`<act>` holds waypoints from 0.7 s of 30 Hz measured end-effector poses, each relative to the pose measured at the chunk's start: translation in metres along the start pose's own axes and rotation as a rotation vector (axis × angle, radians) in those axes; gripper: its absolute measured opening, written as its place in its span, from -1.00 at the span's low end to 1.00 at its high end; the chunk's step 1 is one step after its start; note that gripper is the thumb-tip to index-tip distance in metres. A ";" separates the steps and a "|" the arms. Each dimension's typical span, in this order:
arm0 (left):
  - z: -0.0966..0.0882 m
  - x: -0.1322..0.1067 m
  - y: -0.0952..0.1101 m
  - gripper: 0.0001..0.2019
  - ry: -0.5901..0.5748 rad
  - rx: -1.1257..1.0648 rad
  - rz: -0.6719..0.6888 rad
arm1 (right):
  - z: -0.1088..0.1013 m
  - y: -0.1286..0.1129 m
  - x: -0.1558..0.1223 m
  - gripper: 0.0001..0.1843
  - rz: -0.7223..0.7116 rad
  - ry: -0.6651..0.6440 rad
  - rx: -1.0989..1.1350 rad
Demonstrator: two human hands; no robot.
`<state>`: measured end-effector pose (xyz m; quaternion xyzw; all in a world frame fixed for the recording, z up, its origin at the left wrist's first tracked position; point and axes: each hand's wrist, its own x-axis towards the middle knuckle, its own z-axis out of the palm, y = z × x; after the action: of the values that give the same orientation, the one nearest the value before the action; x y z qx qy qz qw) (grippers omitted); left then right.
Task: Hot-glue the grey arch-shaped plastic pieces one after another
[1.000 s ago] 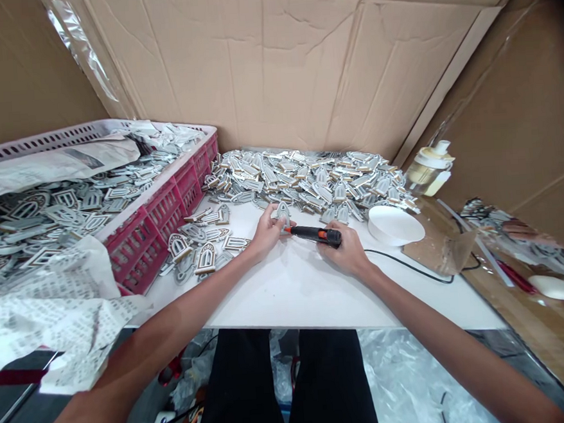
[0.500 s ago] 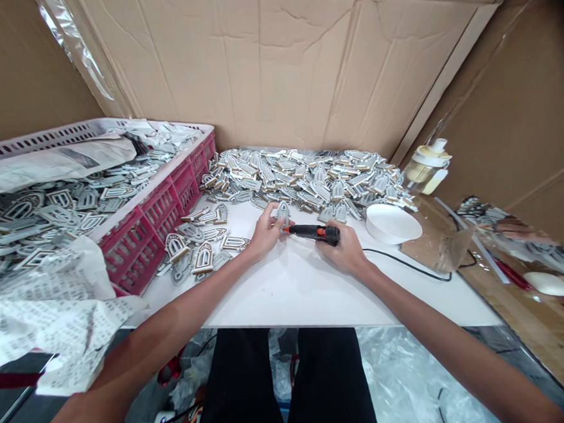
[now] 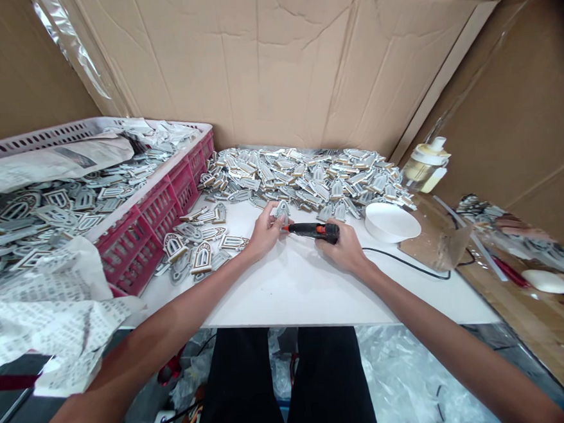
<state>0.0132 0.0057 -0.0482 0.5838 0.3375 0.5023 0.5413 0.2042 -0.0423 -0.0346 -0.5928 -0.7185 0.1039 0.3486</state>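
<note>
Between the fingers of my left hand (image 3: 264, 233) is a small grey arch-shaped piece (image 3: 282, 209), held upright above the white table. My right hand (image 3: 341, 246) grips a black glue gun (image 3: 307, 230) with an orange tip, which points left. Its tip is at the lower part of the arch piece; whether it touches cannot be made out. A heap of similar grey and white arch pieces (image 3: 299, 175) lies just behind my hands. Several more, some with brown patterned faces (image 3: 201, 258), lie left of my left hand.
A pink crate (image 3: 166, 207) full of such pieces and newspaper (image 3: 66, 297) stands at left. On the right are a white bowl (image 3: 391, 223), a black cord (image 3: 406, 264) and a yellowish bottle (image 3: 426, 163). Cardboard walls (image 3: 291, 62) enclose the white table (image 3: 288, 301).
Almost nothing differs. Both hands keep their hold, with the glue gun tip still at the arch piece; the whole view has shifted very slightly.
</note>
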 end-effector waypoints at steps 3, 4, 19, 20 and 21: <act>0.000 0.000 -0.001 -0.71 -0.001 0.006 0.009 | 0.000 0.000 0.000 -0.81 0.006 -0.003 0.001; 0.000 0.000 -0.001 -0.71 -0.002 0.008 0.011 | 0.000 0.000 0.000 -0.81 0.005 -0.004 0.001; -0.003 0.000 -0.003 -0.74 -0.024 0.090 0.069 | 0.000 0.003 0.001 -0.83 0.022 -0.022 0.044; -0.003 0.000 -0.003 -0.75 -0.025 0.108 0.082 | 0.000 0.003 0.001 -0.84 0.025 -0.032 0.051; -0.003 -0.001 -0.004 -0.75 -0.023 0.125 0.100 | -0.001 0.003 0.001 -0.84 0.026 -0.044 0.059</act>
<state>0.0104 0.0068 -0.0523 0.6384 0.3323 0.4998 0.4819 0.2071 -0.0407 -0.0356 -0.5891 -0.7148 0.1426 0.3488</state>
